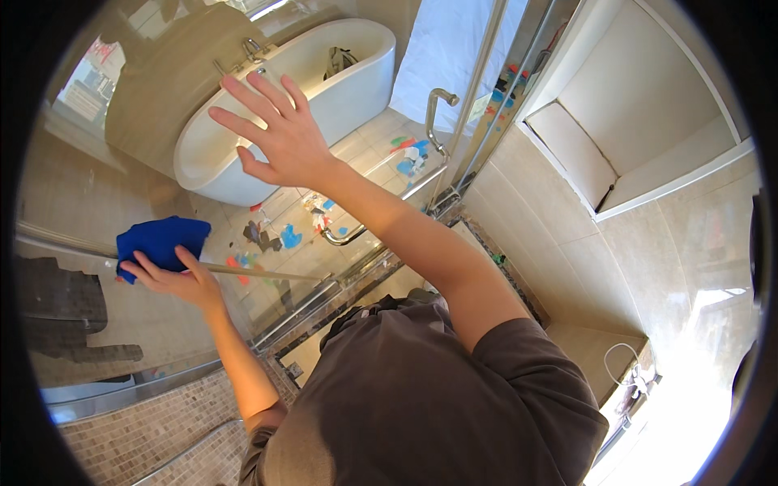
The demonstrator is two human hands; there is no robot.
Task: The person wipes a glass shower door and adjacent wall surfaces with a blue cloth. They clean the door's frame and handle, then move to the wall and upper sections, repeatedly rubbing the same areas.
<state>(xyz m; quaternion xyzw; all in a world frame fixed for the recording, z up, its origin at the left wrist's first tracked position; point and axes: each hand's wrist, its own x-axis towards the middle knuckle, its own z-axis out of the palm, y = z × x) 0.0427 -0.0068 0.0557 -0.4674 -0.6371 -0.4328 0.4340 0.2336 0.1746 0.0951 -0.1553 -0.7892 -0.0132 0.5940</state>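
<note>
My left hand (180, 279) is at the left with its fingers pressed on a bright blue cloth (166, 236). The cloth is bunched over the long narrow edge (263, 272) of a glass panel, and part of it lies hidden behind my fingers. Higher up, my right hand (284, 138) is raised with its fingers spread wide, holding nothing. It appears in front of the white bathtub (235, 180); whether its palm touches the glass I cannot tell.
Metal handles (438, 109) and a rail (348, 236) sit on the glass door. Several coloured patches (290, 236) show beyond it. A white sheet (438, 57) hangs behind. An open white cabinet (648, 97) is at upper right; a white cable (636, 377) lies at lower right.
</note>
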